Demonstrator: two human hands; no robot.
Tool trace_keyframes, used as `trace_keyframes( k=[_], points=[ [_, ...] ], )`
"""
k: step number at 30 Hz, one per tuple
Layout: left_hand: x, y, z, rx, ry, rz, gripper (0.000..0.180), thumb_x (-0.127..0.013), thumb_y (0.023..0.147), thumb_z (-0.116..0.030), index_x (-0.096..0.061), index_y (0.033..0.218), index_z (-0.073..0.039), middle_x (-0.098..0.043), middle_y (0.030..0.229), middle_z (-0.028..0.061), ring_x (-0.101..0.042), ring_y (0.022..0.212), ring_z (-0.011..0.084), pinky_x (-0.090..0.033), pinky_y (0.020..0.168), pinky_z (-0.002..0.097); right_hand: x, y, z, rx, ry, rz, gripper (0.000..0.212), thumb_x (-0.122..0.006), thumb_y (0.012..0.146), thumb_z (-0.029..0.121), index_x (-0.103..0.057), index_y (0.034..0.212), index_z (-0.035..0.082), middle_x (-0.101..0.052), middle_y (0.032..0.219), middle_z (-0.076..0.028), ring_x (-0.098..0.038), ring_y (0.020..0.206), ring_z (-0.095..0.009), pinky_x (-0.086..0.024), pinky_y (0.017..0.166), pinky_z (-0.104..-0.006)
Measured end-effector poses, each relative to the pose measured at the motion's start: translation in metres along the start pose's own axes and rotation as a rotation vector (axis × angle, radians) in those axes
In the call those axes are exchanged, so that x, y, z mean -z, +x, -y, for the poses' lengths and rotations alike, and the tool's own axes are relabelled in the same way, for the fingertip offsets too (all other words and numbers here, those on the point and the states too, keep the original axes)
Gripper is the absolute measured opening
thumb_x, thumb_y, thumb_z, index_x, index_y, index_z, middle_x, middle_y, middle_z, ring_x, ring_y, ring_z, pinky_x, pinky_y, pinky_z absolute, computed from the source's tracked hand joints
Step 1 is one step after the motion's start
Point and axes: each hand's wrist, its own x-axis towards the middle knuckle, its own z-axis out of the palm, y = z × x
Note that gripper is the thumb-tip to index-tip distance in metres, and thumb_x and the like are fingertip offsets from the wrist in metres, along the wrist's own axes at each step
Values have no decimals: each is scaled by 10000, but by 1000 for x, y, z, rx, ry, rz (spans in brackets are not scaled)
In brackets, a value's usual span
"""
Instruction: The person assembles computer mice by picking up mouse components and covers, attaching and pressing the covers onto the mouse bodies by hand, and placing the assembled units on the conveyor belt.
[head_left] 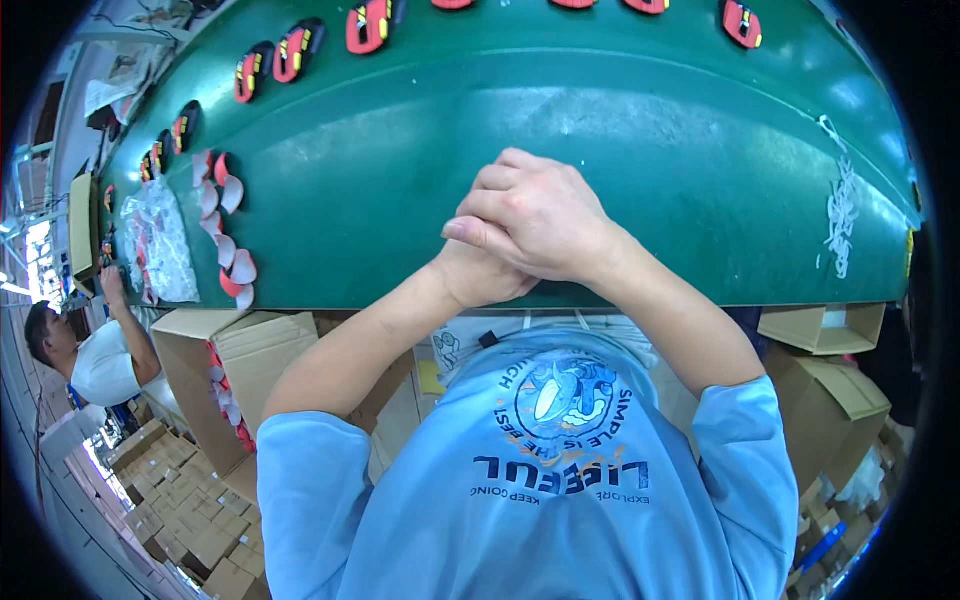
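My hands are clasped together over the near middle of the green table (380, 180). On top lies my right hand (545, 212), its fingers curled and closed over my left hand (478, 278). Most of the left hand's fingers are hidden beneath the right one. No object shows between them. To the left of my hands, a row of curved red-and-white pieces (233, 193) runs from the near edge inward. Red-and-black oval items (370, 25) with yellow marks stand spaced along the far side.
A clear plastic bag (165, 240) with red pieces lies at the left end. White strips (840, 215) are bunched at the right. Open cardboard boxes (265, 350) stand below the near edge. Another person (105, 365) works at far left.
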Motion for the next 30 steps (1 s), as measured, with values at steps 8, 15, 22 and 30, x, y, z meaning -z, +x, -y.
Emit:
trace_keyframes(
  k=[8,15,22,30],
  points=[
    [5,0,0,-62,-63,-65,517,-734,864,-183,-626,1360,-87,-611,1404,140,-562,1296,391,-466,1084,510,1,-3,1,-78,91,-171,411,-738,923,434,-676,676,111,-621,691,-46,-614,682,-257,-524,572,-402],
    [19,20,-4,-155,224,-76,501,-761,858,-204,-652,1321,-45,-662,1313,129,-606,1257,371,-471,1099,506,1,2,-13,-95,233,-234,345,-748,967,346,-704,781,59,-680,740,-69,-678,739,-237,-529,611,-378],
    [23,21,-20,-31,207,-236,810,-877,810,-292,-537,1475,23,-612,1422,203,-555,1357,417,-434,1162,521,49,-46,-46,-348,707,-579,273,-627,1095,240,-733,1055,-8,-702,932,-9,-618,890,-101,-513,814,-269],
    [21,11,-18,210,247,-220,814,-914,755,-419,-610,1379,7,-583,1449,196,-497,1382,434,-404,1156,530,65,-69,-36,-429,306,-81,234,-765,972,170,-785,1168,44,-742,989,-65,-659,797,-134,-534,735,-291]
  ],
)
